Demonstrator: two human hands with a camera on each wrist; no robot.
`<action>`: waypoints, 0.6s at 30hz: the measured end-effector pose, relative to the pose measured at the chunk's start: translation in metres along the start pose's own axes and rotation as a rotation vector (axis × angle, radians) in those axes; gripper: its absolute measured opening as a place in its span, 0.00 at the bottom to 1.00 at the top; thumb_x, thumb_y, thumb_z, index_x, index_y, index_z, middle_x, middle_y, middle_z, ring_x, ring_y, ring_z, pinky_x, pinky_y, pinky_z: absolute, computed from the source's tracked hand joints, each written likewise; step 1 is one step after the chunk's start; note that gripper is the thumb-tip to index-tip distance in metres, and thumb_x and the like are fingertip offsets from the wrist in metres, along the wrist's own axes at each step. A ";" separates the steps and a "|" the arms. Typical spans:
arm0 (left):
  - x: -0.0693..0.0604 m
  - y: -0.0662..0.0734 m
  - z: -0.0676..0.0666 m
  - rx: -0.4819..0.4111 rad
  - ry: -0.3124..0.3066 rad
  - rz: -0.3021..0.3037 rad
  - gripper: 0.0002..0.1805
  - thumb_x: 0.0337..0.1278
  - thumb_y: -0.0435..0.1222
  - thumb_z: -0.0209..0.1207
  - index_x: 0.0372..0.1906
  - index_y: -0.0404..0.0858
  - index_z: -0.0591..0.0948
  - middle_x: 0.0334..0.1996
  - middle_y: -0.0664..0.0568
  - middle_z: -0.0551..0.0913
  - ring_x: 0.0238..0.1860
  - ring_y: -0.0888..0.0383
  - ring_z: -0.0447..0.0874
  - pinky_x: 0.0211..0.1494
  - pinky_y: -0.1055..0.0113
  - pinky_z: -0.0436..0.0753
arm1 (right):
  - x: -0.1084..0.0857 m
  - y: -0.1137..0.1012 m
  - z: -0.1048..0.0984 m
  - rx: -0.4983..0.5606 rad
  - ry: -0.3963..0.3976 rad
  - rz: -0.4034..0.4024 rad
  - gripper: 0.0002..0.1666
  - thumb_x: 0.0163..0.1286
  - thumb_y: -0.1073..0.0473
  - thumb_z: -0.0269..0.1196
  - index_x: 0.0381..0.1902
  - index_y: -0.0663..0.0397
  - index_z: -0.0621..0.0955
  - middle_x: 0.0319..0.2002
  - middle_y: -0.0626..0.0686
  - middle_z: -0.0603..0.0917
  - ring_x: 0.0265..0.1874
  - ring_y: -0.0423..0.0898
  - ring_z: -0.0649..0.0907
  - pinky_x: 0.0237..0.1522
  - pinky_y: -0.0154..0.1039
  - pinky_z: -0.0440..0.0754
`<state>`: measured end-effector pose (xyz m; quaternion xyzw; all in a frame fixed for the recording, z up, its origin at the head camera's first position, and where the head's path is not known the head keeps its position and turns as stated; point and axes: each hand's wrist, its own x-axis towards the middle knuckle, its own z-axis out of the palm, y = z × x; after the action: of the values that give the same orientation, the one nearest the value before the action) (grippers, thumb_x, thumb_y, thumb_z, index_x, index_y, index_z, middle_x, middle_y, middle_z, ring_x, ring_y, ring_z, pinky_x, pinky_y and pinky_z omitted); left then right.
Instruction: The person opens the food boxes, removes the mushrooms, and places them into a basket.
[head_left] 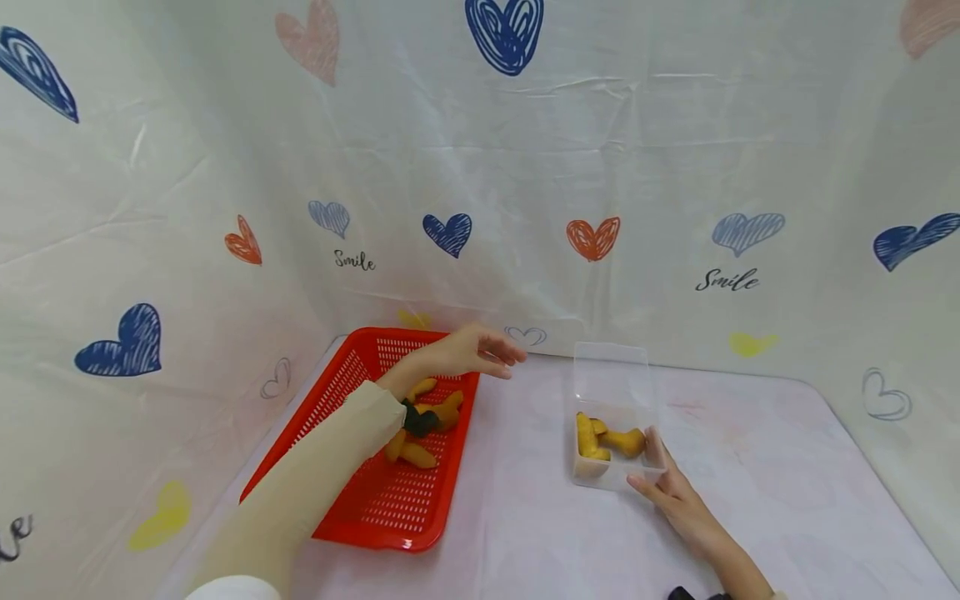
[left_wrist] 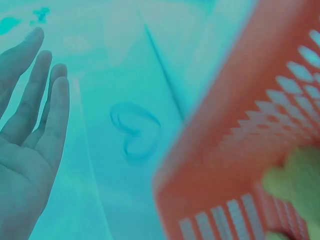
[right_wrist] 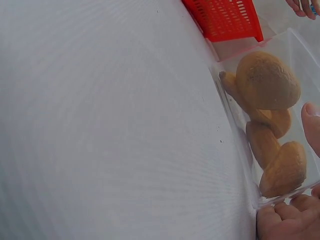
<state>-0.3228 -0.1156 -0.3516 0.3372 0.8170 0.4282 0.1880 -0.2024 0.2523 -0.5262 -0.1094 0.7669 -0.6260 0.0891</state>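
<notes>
My left hand (head_left: pixel 480 351) hovers by the red basket's far right corner, its fingers extended and nothing held; the left wrist view shows the same hand (left_wrist: pixel 32 135) apart from the basket. A clear plastic box (head_left: pixel 618 479) stands on the table with its lid (head_left: pixel 611 372) raised at the back. Inside lie several yellow-orange, gourd-shaped pieces (head_left: pixel 626 442), smooth and bulbous in the right wrist view. My right hand (head_left: pixel 678 500) grips the box's near right corner, thumb at the front and fingers along the right side.
The red perforated basket (head_left: pixel 450 492) stands on the left, holding several more yellow-orange pieces (head_left: pixel 417 455) and a dark green one (head_left: pixel 422 421), partly behind my left forearm. A white sheet with printed hearts (head_left: pixel 592 239) hangs behind the pale table (head_left: pixel 525 533).
</notes>
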 end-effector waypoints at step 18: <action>0.071 0.025 0.061 0.047 -0.309 0.129 0.20 0.59 0.25 0.65 0.57 0.31 0.82 0.54 0.41 0.84 0.50 0.62 0.83 0.55 0.71 0.81 | 0.000 0.003 0.001 0.012 0.006 -0.031 0.54 0.75 0.63 0.58 0.77 0.63 0.32 0.77 0.63 0.30 0.75 0.62 0.33 0.57 0.12 0.51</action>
<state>-0.3265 -0.0196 -0.3668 0.4550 0.7650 0.3631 0.2754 -0.2027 0.2521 -0.5295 -0.1186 0.7615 -0.6325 0.0777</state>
